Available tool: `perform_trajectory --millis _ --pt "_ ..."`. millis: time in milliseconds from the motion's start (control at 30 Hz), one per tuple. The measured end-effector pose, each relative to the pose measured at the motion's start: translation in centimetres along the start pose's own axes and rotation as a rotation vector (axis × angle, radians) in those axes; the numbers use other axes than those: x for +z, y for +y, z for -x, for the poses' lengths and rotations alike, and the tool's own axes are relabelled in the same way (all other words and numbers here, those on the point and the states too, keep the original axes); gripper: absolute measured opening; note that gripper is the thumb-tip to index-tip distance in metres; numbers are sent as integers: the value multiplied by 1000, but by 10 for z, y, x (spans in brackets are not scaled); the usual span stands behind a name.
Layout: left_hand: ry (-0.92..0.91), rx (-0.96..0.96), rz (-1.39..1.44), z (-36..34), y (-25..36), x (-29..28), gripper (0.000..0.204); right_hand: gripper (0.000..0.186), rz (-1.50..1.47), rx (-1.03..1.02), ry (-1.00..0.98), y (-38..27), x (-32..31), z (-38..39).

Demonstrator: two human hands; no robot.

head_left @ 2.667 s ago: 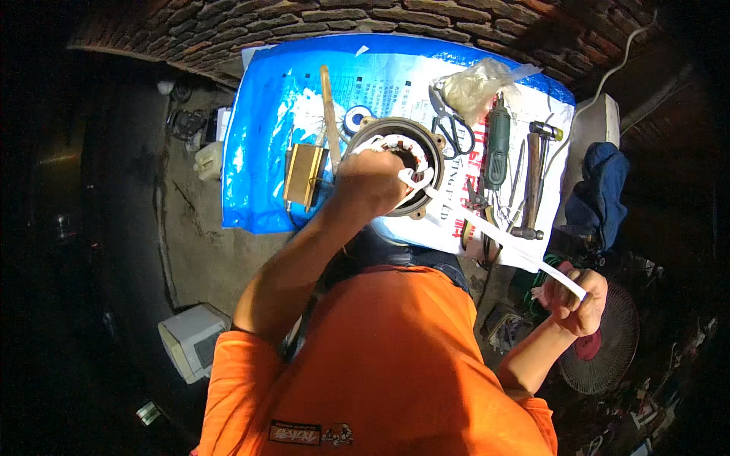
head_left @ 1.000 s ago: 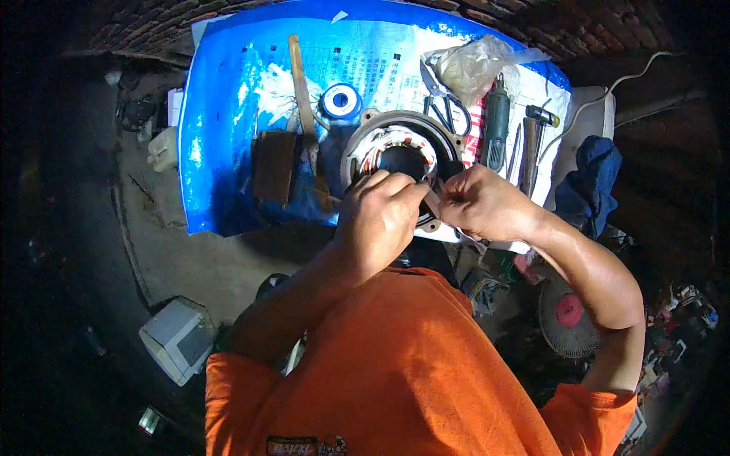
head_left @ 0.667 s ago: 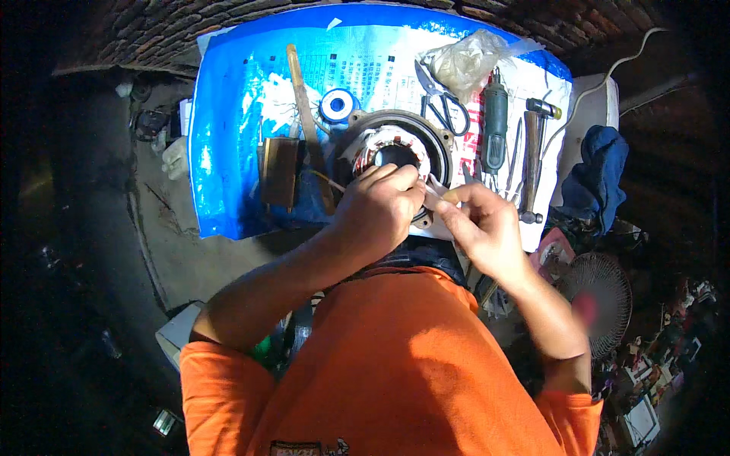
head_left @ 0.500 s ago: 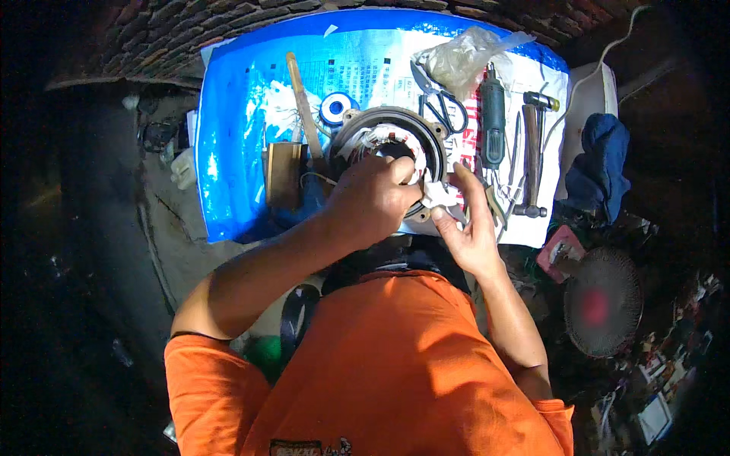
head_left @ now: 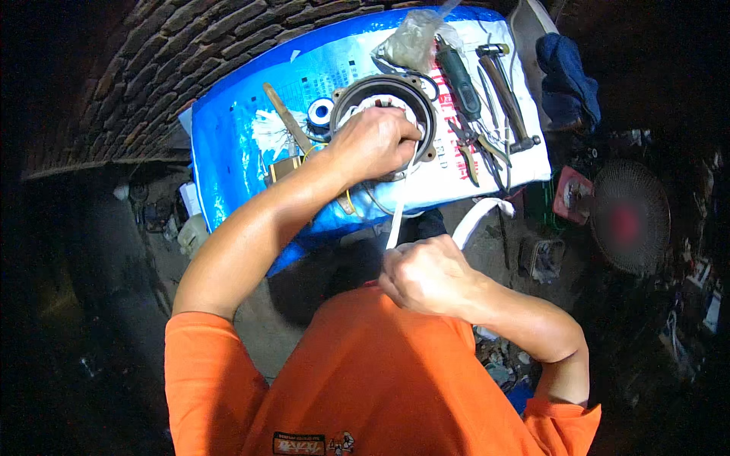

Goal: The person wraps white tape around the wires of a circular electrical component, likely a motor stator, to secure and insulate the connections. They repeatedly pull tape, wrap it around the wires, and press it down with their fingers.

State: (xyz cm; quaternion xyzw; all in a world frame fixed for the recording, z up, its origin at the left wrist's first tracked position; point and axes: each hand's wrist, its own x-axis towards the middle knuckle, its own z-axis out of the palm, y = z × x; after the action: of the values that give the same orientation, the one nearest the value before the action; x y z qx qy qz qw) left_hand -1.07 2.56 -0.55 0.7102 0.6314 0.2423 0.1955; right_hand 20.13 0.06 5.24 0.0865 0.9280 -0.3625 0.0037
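Observation:
A round dark metal motor housing [head_left: 428, 114] with white-wrapped windings inside sits on the blue-and-white sheet. My left hand [head_left: 376, 144] reaches over its near side, fingers curled down at the inner right wall; what they grip is hidden. From beside those fingers a white cloth tape [head_left: 398, 216] runs taut toward my body. My right hand [head_left: 426, 273] is closed in a fist around the tape, off the sheet's near edge, and the tape's loose end curls out beyond the fist.
Right of the housing lie pliers [head_left: 462, 152], a green rotary tool [head_left: 458, 80] and a hammer [head_left: 506, 95]. At left are a wooden stick [head_left: 287, 118], a blue-rimmed spool [head_left: 320, 114] and white strands [head_left: 272, 135]. A fan [head_left: 630, 216] stands at the right.
My right hand has moved from the housing's rim down toward my body, drawing the white tape out straight. My left hand stays at the housing. The whole view has tilted and shifted.

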Motion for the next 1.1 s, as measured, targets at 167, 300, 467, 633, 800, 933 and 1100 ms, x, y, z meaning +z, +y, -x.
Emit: perform_trajectory --millis 167,300,467,633,800,933,1100 --pt "-26 49 -33 -4 -4 1 25 17 -1 -12 51 -8 -1 -18" --pt "-82 -19 32 1 2 -1 25 17 -335 -221 270 -31 18 1" --pt "4 126 -75 10 2 3 21 12 -524 -74 186 -35 2 2" --pt "-144 55 -266 6 23 -5 23 13 -480 -235 195 -23 40 -2" --pt "-181 56 -323 7 25 -4 22 13 -348 -134 187 -35 40 -14" --pt "-197 64 -349 5 25 -3 20 15 -285 -101 104 -38 41 -15" --pt "-201 70 -378 5 25 -2 21 11 -385 -163 295 -40 54 -14"
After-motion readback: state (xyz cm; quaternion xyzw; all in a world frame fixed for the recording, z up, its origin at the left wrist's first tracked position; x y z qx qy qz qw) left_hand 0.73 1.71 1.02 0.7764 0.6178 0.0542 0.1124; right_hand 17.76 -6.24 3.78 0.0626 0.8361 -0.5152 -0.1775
